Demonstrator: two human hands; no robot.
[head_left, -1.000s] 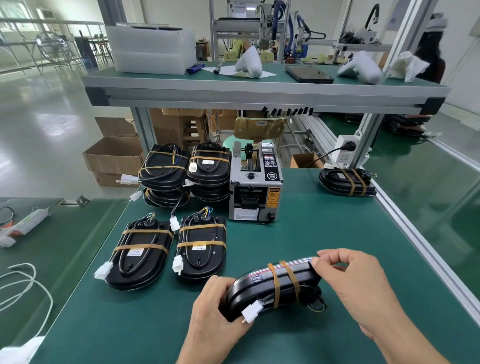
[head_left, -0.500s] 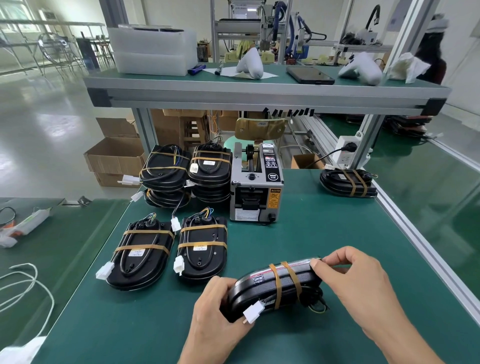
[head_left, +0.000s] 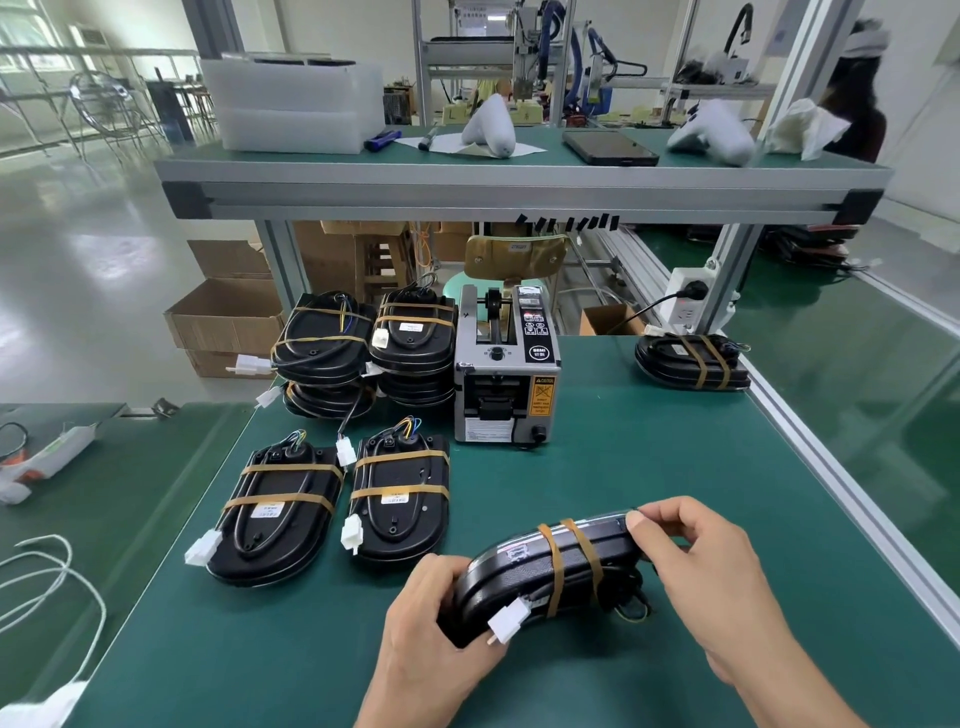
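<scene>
You have the black unit (head_left: 540, 571) tipped up on its long edge near the front of the green mat (head_left: 649, 467), just right of a flat banded unit (head_left: 400, 499) and its neighbour (head_left: 280, 514). Your left hand (head_left: 426, 639) is wrapped round the rounded left end. Your right hand (head_left: 711, 582) pinches the top corner of the other end with its fingertips. 2 tan bands (head_left: 555, 561) cross the body towards the right, and the white connector (head_left: 506, 623) hangs free at the front, beside your left thumb.

This looks like a check-and-turn before the unit joins the row — so let the left hand carry the weight and use the right only to steer. Mind the loose wires (head_left: 631, 608) under the right end: lay the unit flat without trapping them or the connector, and don't slide the bands off line. Aim for bare mat right of the flat banded unit — well short of the tape dispenser (head_left: 506, 374).
</scene>
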